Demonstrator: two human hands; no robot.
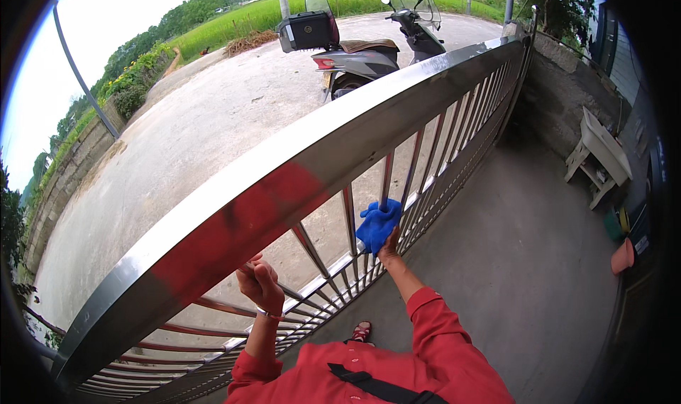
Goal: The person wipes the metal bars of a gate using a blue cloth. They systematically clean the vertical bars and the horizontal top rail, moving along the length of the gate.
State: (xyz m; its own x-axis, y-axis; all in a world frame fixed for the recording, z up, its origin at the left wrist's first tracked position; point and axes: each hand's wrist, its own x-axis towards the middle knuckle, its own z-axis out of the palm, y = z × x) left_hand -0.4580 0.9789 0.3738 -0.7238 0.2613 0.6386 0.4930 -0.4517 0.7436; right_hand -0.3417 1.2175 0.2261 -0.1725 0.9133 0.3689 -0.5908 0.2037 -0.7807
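A shiny metal gate (pixel 340 172) with a broad top rail and upright bars crosses the view in front of me. My right hand (pixel 390 244) holds a blue cloth (pixel 379 226) wrapped around one of the upright bars, just above the lower crossbar. Below the top rail, my left hand (pixel 262 282) is closed around another bar, with a bracelet at its wrist. The red of my sleeves and shirt is mirrored in the rail's polished face.
Beyond the gate a motor scooter (pixel 367 58) with a black top box (pixel 307 31) stands on concrete. A white sink (pixel 606 143) on supports is by the right wall. An orange-pink bucket (pixel 623 257) sits at the far right. A low block wall (pixel 74 175) runs along the left.
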